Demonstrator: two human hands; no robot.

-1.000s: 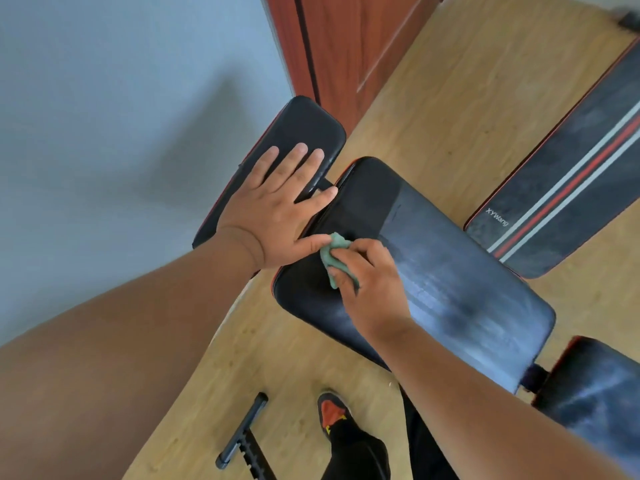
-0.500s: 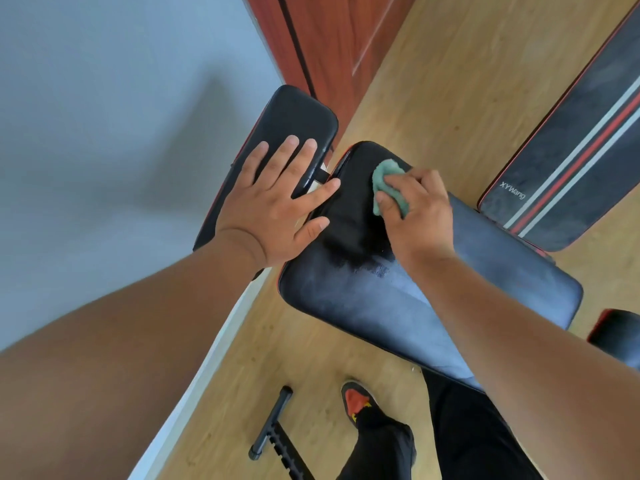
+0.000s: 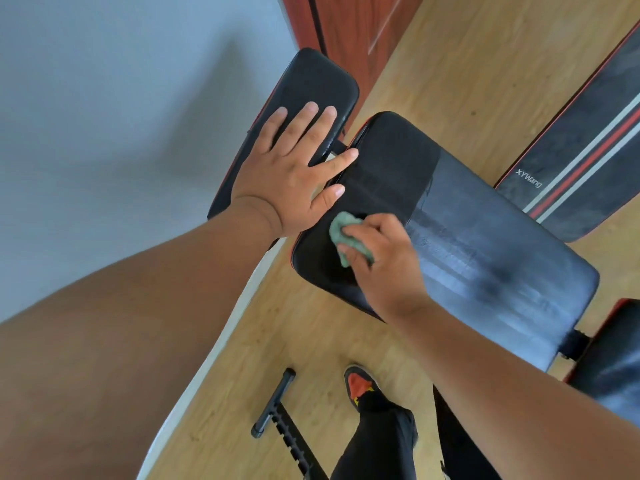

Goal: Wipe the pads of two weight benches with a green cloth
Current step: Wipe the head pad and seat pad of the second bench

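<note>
- Green cloth [image 3: 348, 239]: bunched into a wad, pressed against the near-left part of the long black pad [image 3: 485, 258]. I read it as lying on the darker section of that pad, close to the pad's near edge.
- Right hand [image 3: 384, 261]: my grip here is closed round the green cloth, with fingers curled over the wad and knuckles up. The forearm runs in from the lower right of the view.
- Left hand [image 3: 298, 168]: grip wide, fingers straight and spread, holding nothing. The palm lies flat on the small black pad [image 3: 311, 88]; the index finger and thumb reach across the gap and touch the end of the long black pad.
- Long black pad: the surface shows two tones. The end nearest the left hand is deep black; the remainder is hazy grey with streaks.
- Small black pad: set just beside the end of the long black pad, with a narrow gap between them.
- Second bench pad [image 3: 588, 150]: lies on the wooden floor [image 3: 467, 81] at the right, well apart from both hands. It carries red and white stripes and the lettering "XYWang".
- Further dark pad [image 3: 616, 358]: at the right edge, joined to the far end of the long black pad by a bracket.
- Floor level: a black shoe with a red-orange toe [image 3: 360, 386] and a black notched bar [image 3: 277, 407] beside it.
- Background: grey wall [image 3: 121, 98] at left, red-brown door [image 3: 346, 26] at top.
</note>
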